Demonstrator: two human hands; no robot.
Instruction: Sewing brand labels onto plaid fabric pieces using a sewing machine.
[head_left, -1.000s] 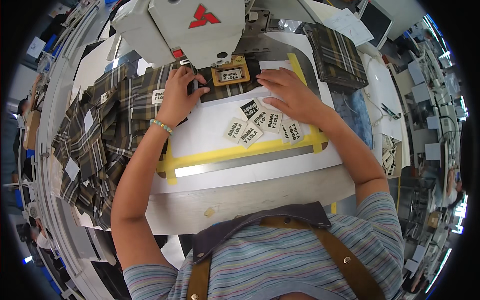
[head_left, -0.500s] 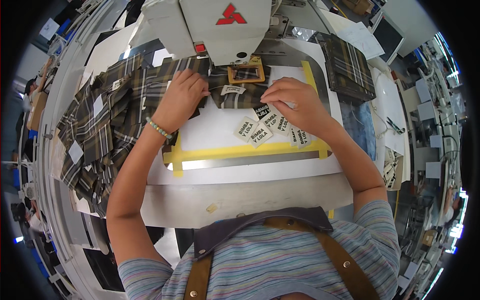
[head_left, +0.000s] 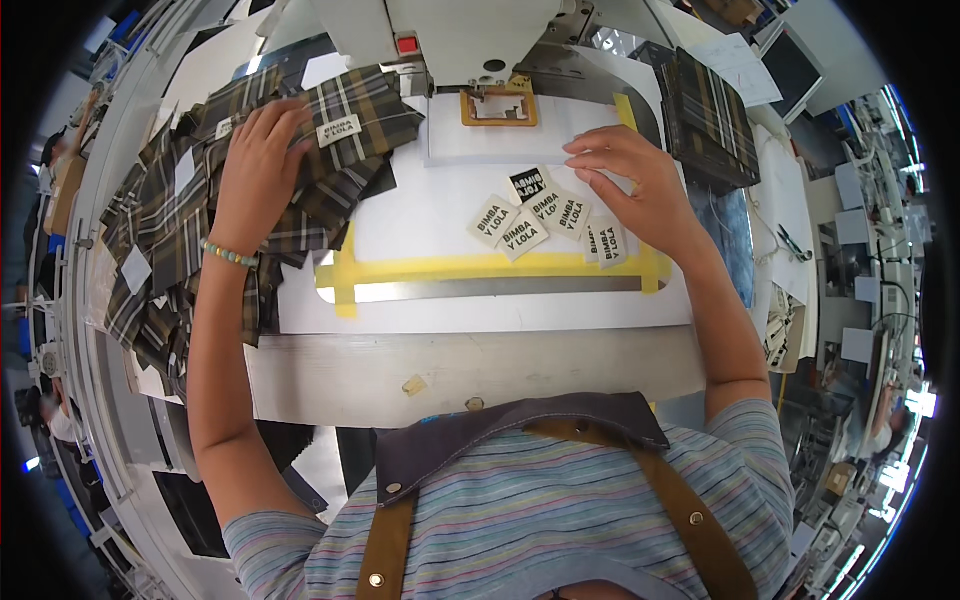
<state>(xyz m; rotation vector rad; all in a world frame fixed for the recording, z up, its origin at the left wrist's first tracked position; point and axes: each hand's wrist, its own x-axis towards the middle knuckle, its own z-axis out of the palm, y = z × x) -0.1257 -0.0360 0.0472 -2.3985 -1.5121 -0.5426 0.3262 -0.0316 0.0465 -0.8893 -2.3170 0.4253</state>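
My left hand (head_left: 262, 160) closes its fingers on a brown, black and white plaid fabric piece (head_left: 370, 108) that bears a small cream label (head_left: 338, 130). The piece lies over a heap of similar plaid pieces (head_left: 165, 235) on the left. My right hand (head_left: 630, 185) is held above the white work plate, empty, thumb and fingers apart. Close to it lie several loose cream labels (head_left: 571, 216) and one black label (head_left: 527, 184). Beyond them, the orange clamp frame (head_left: 498, 122) of the sewing machine (head_left: 450, 45) has no plaid fabric under it.
Yellow tape (head_left: 490, 267) borders the white plate. A plaid stack (head_left: 715, 125) stands at the right, with thread snips (head_left: 795, 245) and a box of labels (head_left: 785, 330) nearer me. A metal table edge (head_left: 500, 365) runs before me.
The labelled plaid piece has come away from the clamp frame to the left heap with my left hand. My right hand has drawn slightly right, off the fabric, and its fingers have spread.
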